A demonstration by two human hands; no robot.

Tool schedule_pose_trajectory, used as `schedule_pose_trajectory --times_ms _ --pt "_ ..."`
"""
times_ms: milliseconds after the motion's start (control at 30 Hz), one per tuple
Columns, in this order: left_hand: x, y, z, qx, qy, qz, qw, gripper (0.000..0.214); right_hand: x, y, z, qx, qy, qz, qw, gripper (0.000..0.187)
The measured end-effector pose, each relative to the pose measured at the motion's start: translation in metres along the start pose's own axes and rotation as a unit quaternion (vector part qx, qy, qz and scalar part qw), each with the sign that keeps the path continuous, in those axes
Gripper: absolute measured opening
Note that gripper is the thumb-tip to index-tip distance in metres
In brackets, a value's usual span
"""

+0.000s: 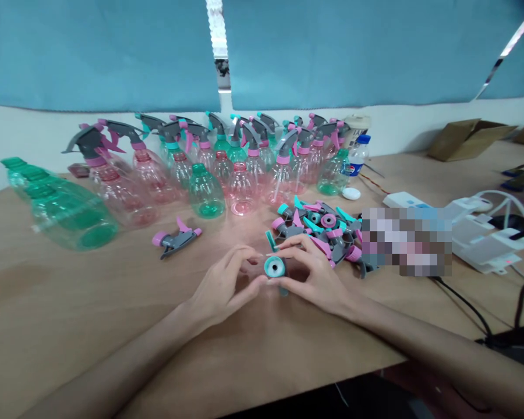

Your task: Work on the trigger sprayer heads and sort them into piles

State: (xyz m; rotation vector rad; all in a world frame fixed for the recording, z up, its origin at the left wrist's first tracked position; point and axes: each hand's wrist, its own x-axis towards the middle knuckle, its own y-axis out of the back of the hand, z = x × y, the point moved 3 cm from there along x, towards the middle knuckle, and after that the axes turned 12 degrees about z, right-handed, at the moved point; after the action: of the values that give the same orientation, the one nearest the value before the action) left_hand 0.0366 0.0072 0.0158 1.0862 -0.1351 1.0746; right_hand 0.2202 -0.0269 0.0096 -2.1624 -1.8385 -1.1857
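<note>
Both my hands meet over the wooden table (70, 314) around one spray-trigger head (275, 268) with a teal screw cap facing me. My right hand (315, 276) curls round its grey body. My left hand (225, 283) pinches the cap's left side with fingertips. Just behind lies a pile of loose trigger heads (321, 230) in grey, pink and teal. A single grey and pink trigger head (177, 237) lies apart to the left.
Several pink and green spray bottles (227, 169), many capped, stand at the back. Green bottles (61, 206) lie on their sides at left. White power boxes and cables (484, 233) sit at right, cardboard boxes (467, 137) far right, a water bottle (357, 154) behind.
</note>
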Motion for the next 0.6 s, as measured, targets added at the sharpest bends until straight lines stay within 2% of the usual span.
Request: schedule_pose_trajectory --times_ms 167,333,433,500,600 --pt "0.001 0.002 -0.006 0.059 0.054 0.038 0.996 0.014 -0.013 0.020 -0.003 0.030 -0.056 0.012 0.998 0.027" --pt "0.002 0.002 -0.013 0.065 0.072 0.052 0.994 0.013 -0.019 0.049 0.000 0.142 -0.205 0.006 0.968 0.023" --pt "0.002 0.002 -0.015 0.075 0.080 0.049 0.993 0.014 -0.011 0.075 0.006 0.112 -0.271 -0.002 0.956 0.029" --pt "0.002 0.002 -0.015 0.079 0.086 0.049 0.992 0.014 0.000 0.094 0.011 0.096 -0.290 -0.006 0.952 0.034" --pt "0.002 0.003 -0.015 0.084 0.090 0.050 0.991 0.014 0.022 0.122 0.023 0.035 -0.252 0.037 0.966 0.036"
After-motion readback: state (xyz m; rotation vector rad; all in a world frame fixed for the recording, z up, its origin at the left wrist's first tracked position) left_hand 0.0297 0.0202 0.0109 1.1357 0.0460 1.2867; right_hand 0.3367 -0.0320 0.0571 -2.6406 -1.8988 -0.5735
